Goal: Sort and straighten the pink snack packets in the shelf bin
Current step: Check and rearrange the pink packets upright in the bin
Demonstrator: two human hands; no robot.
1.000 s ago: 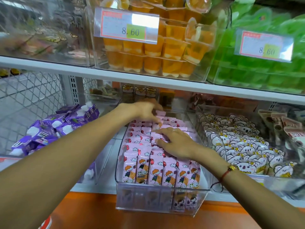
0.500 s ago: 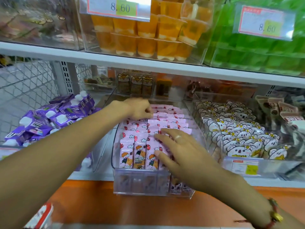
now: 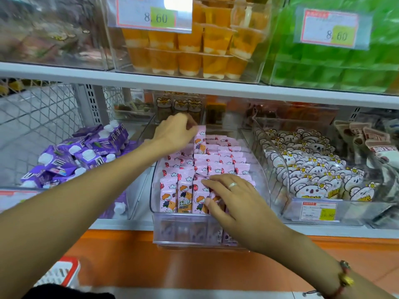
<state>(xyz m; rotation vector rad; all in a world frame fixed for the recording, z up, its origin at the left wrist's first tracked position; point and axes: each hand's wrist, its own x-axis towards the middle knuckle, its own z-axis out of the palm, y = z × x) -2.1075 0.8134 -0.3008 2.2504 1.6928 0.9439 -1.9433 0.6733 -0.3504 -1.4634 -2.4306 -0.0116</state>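
A white shelf (image 3: 194,79) spans the whole view, carrying clear bins of orange jelly cups (image 3: 190,50) and green jelly cups (image 3: 336,67), each fronted by a price tag reading 8.60. Below it, an orange ledge (image 3: 172,266) runs along the front of the lower shelf.

On that lower shelf, the clear shelf bin (image 3: 194,234) sits in the middle, its front edge pulled out over the orange ledge. To its left lies a bin of purple pouches (image 3: 82,154); to its right, a bin of white bear-shaped packets (image 3: 313,169).

The pink snack packets (image 3: 218,156) fill the middle bin in overlapping rows running from back to front, with a front row standing upright and showing a cartoon figure with orange hair.

The left hand (image 3: 174,132) reaches to the back left of the bin, fingers curled round one pink packet (image 3: 200,138) that stands up above the rows around it. The right hand (image 3: 233,197) lies over the front right part of the bin, fingers spread and fairly straight, fingertips pressing on the tops of the front packets while the thumb touches the face of the front row; it grasps nothing. A ring (image 3: 232,184) sits on one finger, and a red cord bracelet (image 3: 343,281) circles the right wrist.

A red-rimmed white basket (image 3: 58,272) shows at the lower left.
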